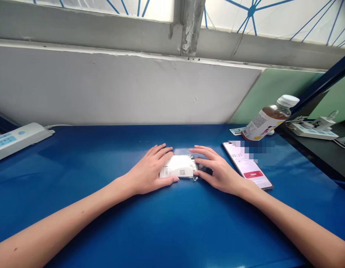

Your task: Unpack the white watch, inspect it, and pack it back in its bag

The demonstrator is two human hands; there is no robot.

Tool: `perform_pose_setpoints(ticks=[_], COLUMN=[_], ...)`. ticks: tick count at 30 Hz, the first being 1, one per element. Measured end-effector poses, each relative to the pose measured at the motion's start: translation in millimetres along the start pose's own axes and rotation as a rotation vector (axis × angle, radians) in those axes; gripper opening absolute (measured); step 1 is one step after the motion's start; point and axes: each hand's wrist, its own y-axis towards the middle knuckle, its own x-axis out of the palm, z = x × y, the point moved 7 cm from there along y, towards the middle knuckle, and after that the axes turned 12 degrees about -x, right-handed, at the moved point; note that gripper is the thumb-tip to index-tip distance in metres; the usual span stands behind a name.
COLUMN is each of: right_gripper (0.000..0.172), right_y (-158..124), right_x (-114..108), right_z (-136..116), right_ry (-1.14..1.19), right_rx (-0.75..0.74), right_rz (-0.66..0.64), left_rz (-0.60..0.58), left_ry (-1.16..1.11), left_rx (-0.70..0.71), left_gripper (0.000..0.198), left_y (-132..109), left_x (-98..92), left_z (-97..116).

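A small flat packet (181,166) lies on the blue tabletop. It has a white card with a printed square code, and clear plastic shows at its right end. My left hand (152,169) rests around the packet's left end, fingers spread along the far side and the thumb on the near edge. At the right end is my right hand (214,167), fingers apart and slightly bent over the clear plastic. Something dark (203,167) shows between those fingers; I cannot make out what it is. Neither hand lifts the packet.
Right of my right hand lies a phone (252,169) with a timer on its screen. Behind it stands a tilted-looking drink bottle (268,117) with a white cap, beside a small card (236,131). A power strip (21,139) sits at far left, another (314,130) at far right.
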Motion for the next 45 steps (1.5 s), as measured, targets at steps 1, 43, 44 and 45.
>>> perform_pose_setpoints(ticks=[1, 43, 44, 45], right_gripper=[0.017, 0.033, 0.032, 0.031], right_y=[0.1, 0.2, 0.8, 1.4], right_x=[-1.1, -1.9, -1.0, -0.6], right_z=[0.4, 4.5, 3.3, 2.3], right_ry=[-0.002, -0.109, -0.119, -0.127], right_rx=[0.000, 0.178, 0.184, 0.191], right_rz=[0.004, -0.047, -0.046, -0.051], left_rz=[0.003, 0.036, 0.038, 0.040], left_ry=[0.000, 0.020, 0.016, 0.013], left_rx=[0.003, 0.009, 0.007, 0.006], left_gripper=[0.079, 0.072, 0.071, 0.071], left_y=[-0.2, 2.4, 2.5, 2.7], left_x=[0.2, -1.4, -1.7, -2.0], left_z=[-0.2, -0.9, -1.0, -0.9])
